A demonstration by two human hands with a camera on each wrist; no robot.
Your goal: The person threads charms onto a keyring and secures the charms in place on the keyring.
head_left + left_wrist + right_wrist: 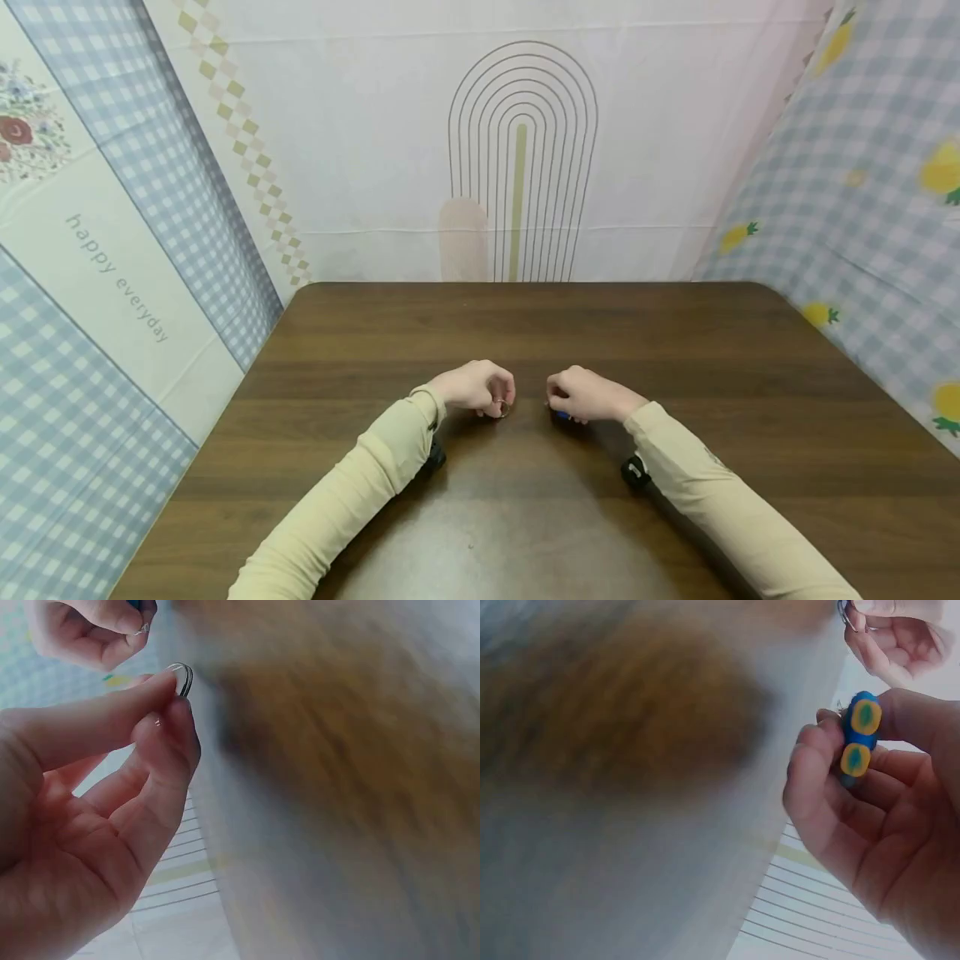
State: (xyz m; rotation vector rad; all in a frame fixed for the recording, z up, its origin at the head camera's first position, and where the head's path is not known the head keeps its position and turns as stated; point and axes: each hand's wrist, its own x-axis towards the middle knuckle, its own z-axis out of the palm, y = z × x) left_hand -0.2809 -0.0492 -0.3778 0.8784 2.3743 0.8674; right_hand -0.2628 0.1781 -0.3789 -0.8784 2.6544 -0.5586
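Observation:
Between thumb and fingertips my left hand [474, 387] pinches a thin silver split key ring [185, 679], whose loop sticks out past the fingertips. A short gap to the right, my right hand [588, 393] grips a small blue charm with yellow-and-green oval spots [861, 739]. A bit of fine metal, perhaps a chain end, shows by the charm at the right fingertips in both wrist views. In the head view the right fingers cover most of the charm. Both hands are held just over the brown table, and the ring and charm are apart.
The dark wood-grain table [480, 333] spreads out around both arms. Behind it hangs a white cloth [360, 125] with arch lines. Checked cloths hang at the left [45, 367] and right [862, 208]. A dark wrist camera [635, 472] sits under the right sleeve.

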